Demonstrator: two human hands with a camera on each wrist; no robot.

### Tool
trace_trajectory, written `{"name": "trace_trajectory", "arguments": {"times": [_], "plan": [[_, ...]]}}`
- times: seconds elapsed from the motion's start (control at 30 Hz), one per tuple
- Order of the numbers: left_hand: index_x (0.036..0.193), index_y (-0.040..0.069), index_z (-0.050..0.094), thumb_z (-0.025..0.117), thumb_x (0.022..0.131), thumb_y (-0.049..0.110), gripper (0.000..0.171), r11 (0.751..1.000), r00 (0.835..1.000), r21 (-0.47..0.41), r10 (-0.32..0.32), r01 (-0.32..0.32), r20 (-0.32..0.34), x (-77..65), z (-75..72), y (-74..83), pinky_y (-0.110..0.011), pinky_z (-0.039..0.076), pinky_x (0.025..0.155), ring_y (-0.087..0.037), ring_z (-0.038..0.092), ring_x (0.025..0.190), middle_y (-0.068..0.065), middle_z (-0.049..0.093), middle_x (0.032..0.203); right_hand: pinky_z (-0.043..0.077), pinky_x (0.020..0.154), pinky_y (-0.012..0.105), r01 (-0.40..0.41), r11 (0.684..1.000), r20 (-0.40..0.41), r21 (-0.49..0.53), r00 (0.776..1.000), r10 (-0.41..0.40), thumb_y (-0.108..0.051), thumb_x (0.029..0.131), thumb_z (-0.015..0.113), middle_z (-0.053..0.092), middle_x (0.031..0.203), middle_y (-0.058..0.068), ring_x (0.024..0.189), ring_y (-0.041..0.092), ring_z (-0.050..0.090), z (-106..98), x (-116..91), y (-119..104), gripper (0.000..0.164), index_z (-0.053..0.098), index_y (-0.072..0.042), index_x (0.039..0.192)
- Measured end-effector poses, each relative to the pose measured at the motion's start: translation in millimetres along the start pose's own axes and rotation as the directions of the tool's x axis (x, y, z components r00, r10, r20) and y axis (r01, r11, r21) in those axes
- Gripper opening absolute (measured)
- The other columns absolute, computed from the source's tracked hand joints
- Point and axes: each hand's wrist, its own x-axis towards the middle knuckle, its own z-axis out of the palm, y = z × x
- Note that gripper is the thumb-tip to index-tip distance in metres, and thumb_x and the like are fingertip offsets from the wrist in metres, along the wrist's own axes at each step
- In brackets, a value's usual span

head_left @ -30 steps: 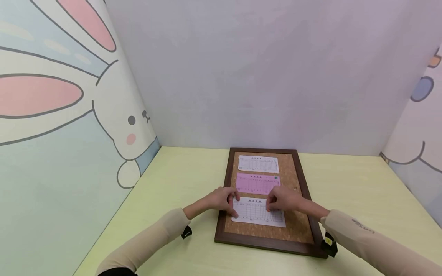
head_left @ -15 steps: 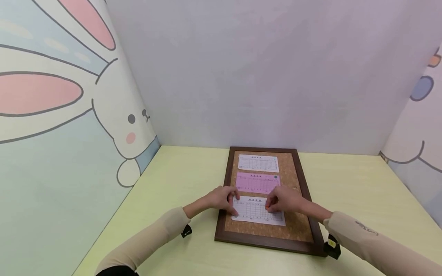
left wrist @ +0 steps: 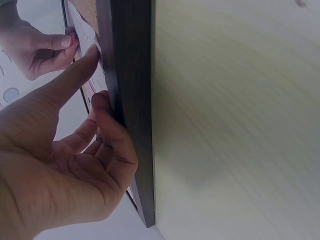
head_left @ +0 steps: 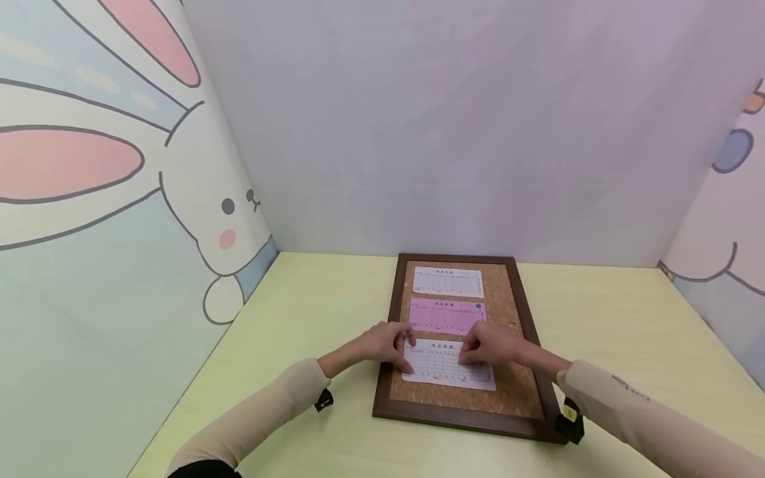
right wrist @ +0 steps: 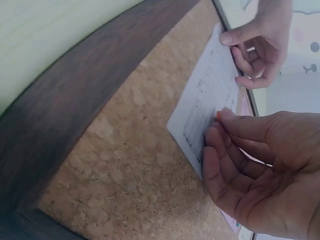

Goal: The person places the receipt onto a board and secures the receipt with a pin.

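A printed white slip (head_left: 445, 370) lies on the near part of a cork board (head_left: 518, 395). My left hand (head_left: 384, 345) rests at the slip's left side, thumb and index finger spread apart, their tips pressing near its two left corners. Over the slip's right half, my right hand (head_left: 495, 343) pinches a small orange pushpin (right wrist: 218, 115) between thumb and index finger, close against the paper. Only a bit of orange shows; the fingers hide its point. Beyond lie a pink slip (head_left: 436, 316) with a green round pin head (head_left: 478, 306) and another white slip (head_left: 448, 282).
A dark wooden frame (head_left: 466, 425) edges the board, which lies on a pale yellow table (head_left: 323, 292). A grey-white wall (head_left: 454, 133) stands behind. A rabbit is drawn on the left wall (head_left: 203, 219).
My right wrist tilts slightly and turns back, its fingers staying at the same spot on the slip; the orange pushpin no longer shows clearly in the head view. My left hand stays in place.
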Motion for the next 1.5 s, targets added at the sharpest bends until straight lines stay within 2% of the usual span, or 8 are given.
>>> {"name": "trace_trajectory", "arguments": {"times": [0.13, 0.4, 0.67, 0.93, 1.03, 1.27, 1.5], "plan": [[0.104, 0.008, 0.064, 0.092, 0.075, 0.016, 0.041, 1.0, 1.0, -0.002, -0.002, 0.002, -0.009, 0.7, -0.1, 0.0, -0.019, 0.035, 0.055, -0.005, 0.05, 0.057, 0.006, 0.059, 0.066, 0.045, 0.056, 0.018, -0.003, 0.999, 0.023, 0.038, 1.0, 0.002, -0.011, 0.091, 0.076, 0.068, 0.071, -0.003, 0.062, 0.006, 0.054, -2.9, 0.8, 0.7, 0.01, 0.079, -0.007, 0.083], [0.105, 0.009, 0.065, 0.092, 0.075, 0.018, 0.041, 1.0, 1.0, 0.003, -0.015, 0.015, -0.005, 0.8, 2.3, 0.1, -0.02, 0.034, 0.056, -0.005, 0.049, 0.057, 0.006, 0.058, 0.066, 0.045, 0.059, 0.019, 0.032, 0.999, -0.006, -0.028, 0.999, -0.032, -0.015, 0.088, 0.08, 0.069, 0.074, -0.007, 0.065, 0.004, 0.055, 0.2, -4.4, 2.8, 0.006, 0.079, -0.012, 0.083], [0.103, 0.009, 0.064, 0.092, 0.075, 0.016, 0.04, 1.0, 1.0, -0.001, -0.002, 0.002, -0.016, 0.4, 1.3, -0.1, -0.02, 0.034, 0.055, -0.005, 0.049, 0.057, 0.005, 0.059, 0.066, 0.046, 0.062, 0.018, 0.096, 0.995, 0.058, -0.03, 0.994, -0.094, -0.016, 0.087, 0.081, 0.07, 0.08, -0.006, 0.069, 0.003, 0.055, -4.0, -9.3, 2.0, 0.007, 0.078, -0.01, 0.09], [0.104, 0.009, 0.065, 0.092, 0.075, 0.016, 0.04, 1.0, 1.0, 0.001, -0.008, 0.008, -0.015, -1.9, 2.1, 1.9, -0.02, 0.034, 0.055, -0.006, 0.048, 0.058, 0.005, 0.057, 0.066, 0.046, 0.06, 0.017, 0.128, 0.988, 0.093, -0.086, 0.988, -0.12, -0.018, 0.087, 0.082, 0.072, 0.077, -0.01, 0.066, -0.002, 0.054, -3.5, -11.5, 6.4, 0.006, 0.08, -0.013, 0.085], [0.103, 0.009, 0.065, 0.092, 0.075, 0.016, 0.04, 1.0, 1.0, 0.0, -0.015, 0.015, -0.015, -2.0, 1.8, 2.4, -0.02, 0.034, 0.055, -0.005, 0.048, 0.057, 0.006, 0.058, 0.066, 0.046, 0.061, 0.018, 0.126, 0.99, 0.068, -0.066, 0.99, -0.121, -0.016, 0.089, 0.079, 0.072, 0.077, -0.009, 0.067, 0.0, 0.054, -4.6, -9.8, 8.3, 0.005, 0.08, -0.012, 0.086], [0.104, 0.009, 0.065, 0.092, 0.075, 0.017, 0.041, 1.0, 1.0, -0.003, -0.023, 0.023, -0.016, 0.1, 1.5, 1.1, -0.02, 0.034, 0.056, -0.005, 0.05, 0.058, 0.005, 0.059, 0.066, 0.044, 0.062, 0.019, 0.09, 0.996, -0.085, -0.009, 0.992, -0.09, -0.011, 0.092, 0.075, 0.069, 0.077, -0.003, 0.07, 0.006, 0.054, -7.8, 2.4, 12.6, 0.007, 0.079, -0.006, 0.09], [0.104, 0.01, 0.065, 0.092, 0.075, 0.017, 0.04, 1.0, 1.0, 0.007, -0.021, 0.021, -0.01, -0.6, 2.8, 1.1, -0.019, 0.034, 0.056, -0.004, 0.049, 0.058, 0.006, 0.058, 0.066, 0.045, 0.062, 0.02, 0.051, 0.998, -0.104, -0.025, 0.993, -0.053, -0.012, 0.091, 0.076, 0.069, 0.077, -0.004, 0.07, 0.007, 0.055, -3.6, 11.3, 15.4, 0.006, 0.079, -0.007, 0.091]]}}
